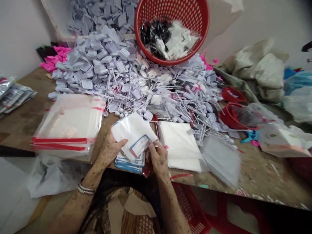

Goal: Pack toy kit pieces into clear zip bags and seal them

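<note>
My left hand (pixel 112 145) grips the left edge of a white sheet (pixel 133 130), thumb on top. My right hand (pixel 158 153) pinches the sheet's lower right, beside a small printed label (pixel 139 146) with a blue and red border. The sheet is tilted above a stack of blue-and-white printed cards (pixel 129 165) at the table's front edge. To the left lies a pile of clear bags with red strips (pixel 68 125). Right of my hands rests a stack of white sheets (pixel 180 146), with translucent sheets (pixel 220 159) beside it.
Grey-white plastic trays (pixel 97 65) and small scoops (pixel 185 97) are heaped across the back. A red basket (pixel 204 19) holding black and white packets stands on the heap. Small red baskets (pixel 227 118) sit at the right; silver packets (pixel 17 96) lie far left.
</note>
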The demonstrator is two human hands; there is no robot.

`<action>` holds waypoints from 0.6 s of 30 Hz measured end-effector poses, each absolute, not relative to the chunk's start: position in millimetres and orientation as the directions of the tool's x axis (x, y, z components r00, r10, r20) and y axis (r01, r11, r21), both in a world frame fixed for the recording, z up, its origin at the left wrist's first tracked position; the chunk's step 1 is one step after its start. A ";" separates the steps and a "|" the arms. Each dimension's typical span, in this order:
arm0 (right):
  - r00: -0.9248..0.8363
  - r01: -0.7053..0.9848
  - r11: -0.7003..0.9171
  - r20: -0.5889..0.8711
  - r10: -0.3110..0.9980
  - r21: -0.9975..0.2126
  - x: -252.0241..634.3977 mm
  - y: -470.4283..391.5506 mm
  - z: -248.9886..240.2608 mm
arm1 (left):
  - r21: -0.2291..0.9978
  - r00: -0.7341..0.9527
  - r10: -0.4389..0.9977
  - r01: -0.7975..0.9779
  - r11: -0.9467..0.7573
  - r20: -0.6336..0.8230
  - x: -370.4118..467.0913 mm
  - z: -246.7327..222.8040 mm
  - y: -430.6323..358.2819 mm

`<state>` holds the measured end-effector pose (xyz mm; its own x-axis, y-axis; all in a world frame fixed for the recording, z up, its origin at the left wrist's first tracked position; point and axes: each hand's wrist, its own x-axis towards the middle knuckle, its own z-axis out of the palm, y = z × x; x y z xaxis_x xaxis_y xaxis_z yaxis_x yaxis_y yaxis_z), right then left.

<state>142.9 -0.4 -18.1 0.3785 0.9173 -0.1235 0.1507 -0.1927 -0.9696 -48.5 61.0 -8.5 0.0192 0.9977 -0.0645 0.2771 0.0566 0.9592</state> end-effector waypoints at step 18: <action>0.379 0.810 -0.313 0.035 0.925 -0.495 124.0 7.2 -19.0 | 0.106 0.562 0.718 0.753 -0.649 0.411 -22.6 -27.4 33.9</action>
